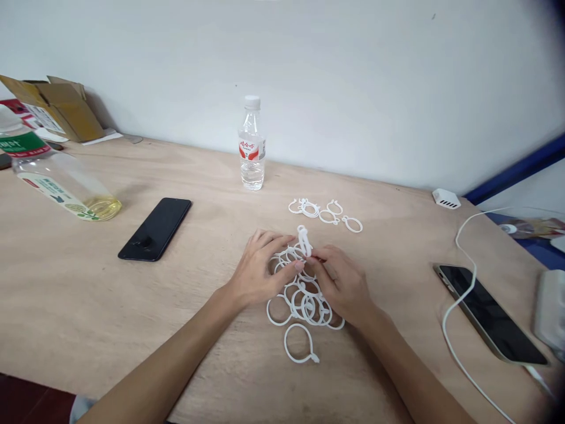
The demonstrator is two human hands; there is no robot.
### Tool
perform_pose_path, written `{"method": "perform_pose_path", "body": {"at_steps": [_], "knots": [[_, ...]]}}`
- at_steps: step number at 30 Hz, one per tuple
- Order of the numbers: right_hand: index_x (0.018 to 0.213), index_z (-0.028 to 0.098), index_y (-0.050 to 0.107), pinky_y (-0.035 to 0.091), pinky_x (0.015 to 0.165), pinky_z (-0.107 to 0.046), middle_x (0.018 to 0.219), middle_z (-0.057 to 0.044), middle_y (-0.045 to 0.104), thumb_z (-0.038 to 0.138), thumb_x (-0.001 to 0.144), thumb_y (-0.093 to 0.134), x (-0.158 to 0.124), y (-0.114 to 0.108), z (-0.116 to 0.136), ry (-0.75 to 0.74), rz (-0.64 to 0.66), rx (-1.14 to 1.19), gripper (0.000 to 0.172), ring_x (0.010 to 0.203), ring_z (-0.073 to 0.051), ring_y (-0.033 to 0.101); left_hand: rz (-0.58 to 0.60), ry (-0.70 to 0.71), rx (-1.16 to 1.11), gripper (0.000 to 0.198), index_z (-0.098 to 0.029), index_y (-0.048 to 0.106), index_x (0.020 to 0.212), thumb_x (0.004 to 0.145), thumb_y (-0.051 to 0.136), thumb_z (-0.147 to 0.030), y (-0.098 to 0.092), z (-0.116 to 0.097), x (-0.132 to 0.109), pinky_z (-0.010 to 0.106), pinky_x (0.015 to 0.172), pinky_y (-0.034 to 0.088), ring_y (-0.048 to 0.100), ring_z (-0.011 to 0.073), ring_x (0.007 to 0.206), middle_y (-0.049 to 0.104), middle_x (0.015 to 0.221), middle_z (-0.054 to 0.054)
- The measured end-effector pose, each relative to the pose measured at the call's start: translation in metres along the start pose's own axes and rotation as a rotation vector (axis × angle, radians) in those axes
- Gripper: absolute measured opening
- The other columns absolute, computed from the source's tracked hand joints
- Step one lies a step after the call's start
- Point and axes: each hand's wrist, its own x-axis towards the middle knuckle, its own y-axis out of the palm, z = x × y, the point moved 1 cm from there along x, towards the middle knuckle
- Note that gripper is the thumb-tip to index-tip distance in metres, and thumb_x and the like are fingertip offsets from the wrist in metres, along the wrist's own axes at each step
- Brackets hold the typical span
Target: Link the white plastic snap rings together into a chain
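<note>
My right hand (pixel 342 282) pinches the lower end of a white plastic curtain ring (pixel 303 240), which is seen nearly edge-on above a pile. On the other side of that ring is my left hand (pixel 260 268), its thumb and index finger apart, with no clear grip on anything. Beneath both hands spreads a pile of similar white rings (pixel 309 309), partly covered by the fingers. Closest to me lies a single ring (pixel 286 347) with a small tab at its lower right. Beyond my hands is a smaller group of rings (pixel 326 217).
A water bottle (pixel 252 147) stands near the wall. To the left are a black phone (pixel 155 229), a larger tilted-looking bottle (pixel 57 176) and a cardboard box (pixel 70 109). On the right, a white cable (pixel 445 330) crosses another phone (pixel 489 312).
</note>
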Motion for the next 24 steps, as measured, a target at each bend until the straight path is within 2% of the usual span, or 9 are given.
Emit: {"method": "perform_pose_path", "body": {"at_steps": [3, 8, 12, 16, 24], "knots": [[0.095, 0.022, 0.062, 0.053, 0.069, -0.031, 0.081, -0.005, 0.068, 0.011, 0.089, 0.051, -0.0022, 0.0066, 0.0098, -0.102, 0.029, 0.076, 0.016, 0.078, -0.018, 0.063, -0.009, 0.031, -0.051, 0.032, -0.017, 0.063, 0.111, 0.086, 0.061, -0.037, 0.0014, 0.0004, -0.0007, 0.044, 0.094, 0.045, 0.058, 0.0239, 0.103, 0.066, 0.109, 0.009], [0.095, 0.023, 0.063, 0.054, 0.076, -0.034, 0.087, -0.005, 0.070, 0.006, 0.087, 0.052, -0.0017, 0.0090, 0.0103, -0.122, 0.064, 0.128, 0.022, 0.085, -0.019, 0.064, -0.103, 0.098, -0.064, 0.035, -0.016, 0.062, 0.112, 0.080, 0.066, -0.029, 0.0021, 0.0009, -0.0025, 0.038, 0.086, 0.052, 0.063, 0.0216, 0.094, 0.068, 0.102, 0.009], [0.094, 0.022, 0.064, 0.054, 0.074, -0.032, 0.085, -0.005, 0.070, 0.008, 0.085, 0.057, -0.0013, 0.0061, 0.0103, -0.063, -0.034, 0.090, 0.018, 0.080, -0.018, 0.065, -0.218, 0.281, 0.055, 0.037, -0.017, 0.061, 0.113, 0.077, 0.068, -0.022, 0.0004, 0.0002, -0.0030, 0.035, 0.078, 0.053, 0.063, 0.0196, 0.083, 0.070, 0.091, 0.007], [0.105, 0.022, 0.064, 0.055, 0.070, -0.032, 0.090, -0.005, 0.071, 0.012, 0.082, 0.063, -0.0023, 0.0033, 0.0104, 0.044, -0.135, 0.101, 0.025, 0.076, -0.017, 0.065, -0.243, 0.401, 0.138, 0.037, -0.018, 0.059, 0.112, 0.077, 0.069, -0.018, -0.0004, 0.0005, -0.0022, 0.034, 0.072, 0.052, 0.060, 0.0188, 0.079, 0.069, 0.090, 0.008], [0.100, 0.023, 0.070, 0.056, 0.072, -0.035, 0.094, -0.007, 0.073, 0.011, 0.082, 0.063, 0.0014, 0.0016, 0.0092, -0.006, -0.146, 0.196, 0.022, 0.083, -0.019, 0.067, -0.256, 0.506, 0.207, 0.042, -0.016, 0.056, 0.115, 0.076, 0.070, -0.017, -0.0021, 0.0027, -0.0025, 0.033, 0.066, 0.050, 0.056, 0.0176, 0.072, 0.069, 0.085, 0.008]]}}
